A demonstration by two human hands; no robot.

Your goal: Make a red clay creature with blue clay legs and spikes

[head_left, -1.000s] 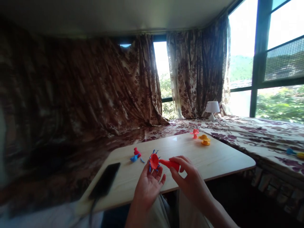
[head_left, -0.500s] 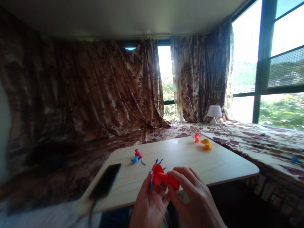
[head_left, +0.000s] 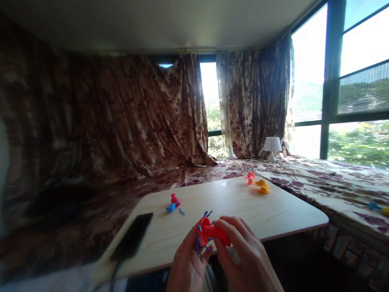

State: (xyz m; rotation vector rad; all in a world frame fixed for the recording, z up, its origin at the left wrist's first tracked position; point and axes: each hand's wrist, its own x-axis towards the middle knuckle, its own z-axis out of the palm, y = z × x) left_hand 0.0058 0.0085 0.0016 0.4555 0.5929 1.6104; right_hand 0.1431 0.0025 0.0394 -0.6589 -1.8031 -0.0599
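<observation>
A red modelling-clay figure [head_left: 209,233], with a thick stem and a wide flared cap, is held between both hands above the table's near edge. Thin blue clay strips [head_left: 199,239] stick out around the cap's rim. My left hand [head_left: 189,255] cups the cap from the left, its fingers curled against it. The stem lies between the thumb and fingers of my right hand [head_left: 240,247]. Farther off on the table lie a blue clay lump [head_left: 171,208] and a crimson clay lump [head_left: 175,199], touching, with a small blue strip [head_left: 182,211] beside them.
The pale wooden table [head_left: 225,202] carries a black phone [head_left: 133,235] with a cable at the left. Near its far right corner stand a pink clay figure [head_left: 250,178] and a yellow clay piece [head_left: 262,186]. A white lamp [head_left: 272,147] stands behind, by the curtains.
The red clay figure has turned slightly, its cap now tilted differently in my left hand. The left fingers have closed in around the cap. The view has shifted a little.
</observation>
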